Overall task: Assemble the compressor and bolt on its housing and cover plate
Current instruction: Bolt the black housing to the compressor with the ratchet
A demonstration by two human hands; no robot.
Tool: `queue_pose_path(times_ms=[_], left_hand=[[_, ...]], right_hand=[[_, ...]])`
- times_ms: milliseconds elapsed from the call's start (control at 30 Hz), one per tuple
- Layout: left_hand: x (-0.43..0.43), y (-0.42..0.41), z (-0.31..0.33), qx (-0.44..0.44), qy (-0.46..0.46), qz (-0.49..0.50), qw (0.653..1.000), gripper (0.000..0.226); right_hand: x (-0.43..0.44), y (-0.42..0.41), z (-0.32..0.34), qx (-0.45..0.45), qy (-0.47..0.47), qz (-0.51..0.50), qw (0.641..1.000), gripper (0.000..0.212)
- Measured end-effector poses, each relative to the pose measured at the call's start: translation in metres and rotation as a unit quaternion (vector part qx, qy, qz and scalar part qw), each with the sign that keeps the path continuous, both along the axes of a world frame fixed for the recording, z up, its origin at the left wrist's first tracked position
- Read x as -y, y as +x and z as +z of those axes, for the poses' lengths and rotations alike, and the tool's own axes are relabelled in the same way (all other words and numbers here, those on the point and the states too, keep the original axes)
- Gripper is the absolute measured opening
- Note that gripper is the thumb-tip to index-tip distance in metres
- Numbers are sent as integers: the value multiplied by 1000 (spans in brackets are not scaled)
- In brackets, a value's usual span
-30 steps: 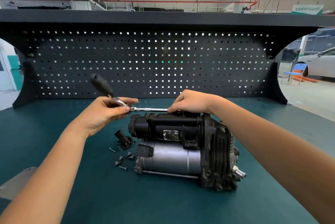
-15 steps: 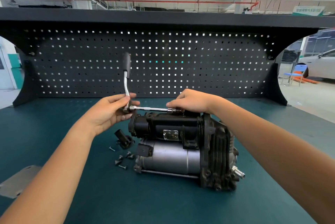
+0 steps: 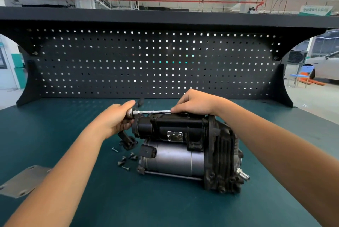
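Observation:
The compressor (image 3: 183, 153) lies on its side on the green bench mat, with a silver motor cylinder below and a black housing on top. A ratchet with a long silver extension bar (image 3: 152, 112) runs level along the housing's top. My left hand (image 3: 115, 118) grips the ratchet head at the bar's left end; the black handle points away from me and looks blurred. My right hand (image 3: 194, 104) pinches the right end of the bar where it meets the housing; the socket is hidden under my fingers.
Several loose bolts (image 3: 126, 160) and a small black fitting (image 3: 127, 141) lie left of the compressor. A grey metal cover plate (image 3: 23, 180) sits at the mat's left front. The black pegboard (image 3: 156, 61) closes off the back.
The ratchet handle has swung from leaning up-left, through upright, to pointing away toward the pegboard. My left hand has moved right and closer around the ratchet head. My right hand stays at the bar's end.

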State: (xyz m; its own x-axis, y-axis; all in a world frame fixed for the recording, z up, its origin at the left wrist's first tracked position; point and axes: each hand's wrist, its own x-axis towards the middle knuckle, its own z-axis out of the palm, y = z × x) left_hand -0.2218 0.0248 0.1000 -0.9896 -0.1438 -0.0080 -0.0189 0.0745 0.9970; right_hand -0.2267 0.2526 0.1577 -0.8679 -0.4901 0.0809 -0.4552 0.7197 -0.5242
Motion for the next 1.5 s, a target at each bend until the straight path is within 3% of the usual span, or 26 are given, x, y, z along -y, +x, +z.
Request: queue_pose_path(times_ms=[167,267,367,433,567,800,933,1000,1100,1267,1400,1500], left_hand=[[13,10,10,-144,84,-90,982,19],[22,15,10,-204,36,-113,972,19],[19,12,8,-172,7,-70,983,13],[11,4,3,-100,-9,-14,995,21],[-3,-5,-5,10,42,26,999,32],[15,7,8,-145,68,-91,983,15],[22,10,5,-220,2,-102,970,18],[22,8,6,-217,-59,-64,972,17],[12,-1,2,-147,-89,6,985,18],[-3,-9,-4,-24,16,42,999,29],[8,-1,5,-78,72,-39,994,10],[20,8,7,-165,89,-106,977,16]], right_hand=[[0,2,1,26,-4,1,1000,43],[-2,-2,1,38,-33,14,999,31],[-2,-3,0,23,-35,27,999,21],[-3,-5,0,6,-35,30,999,21],[-1,-4,-1,-4,-32,28,999,20],[0,-4,-1,25,-11,10,1000,22],[0,-5,-1,18,-37,-4,999,33],[-1,-5,-1,18,-19,3,1000,35],[-3,-4,0,14,-5,16,1000,23],[-2,-2,-1,-4,2,17,1000,20],[0,0,0,15,4,5,1000,49],[0,-1,1,39,14,-3,999,45]])
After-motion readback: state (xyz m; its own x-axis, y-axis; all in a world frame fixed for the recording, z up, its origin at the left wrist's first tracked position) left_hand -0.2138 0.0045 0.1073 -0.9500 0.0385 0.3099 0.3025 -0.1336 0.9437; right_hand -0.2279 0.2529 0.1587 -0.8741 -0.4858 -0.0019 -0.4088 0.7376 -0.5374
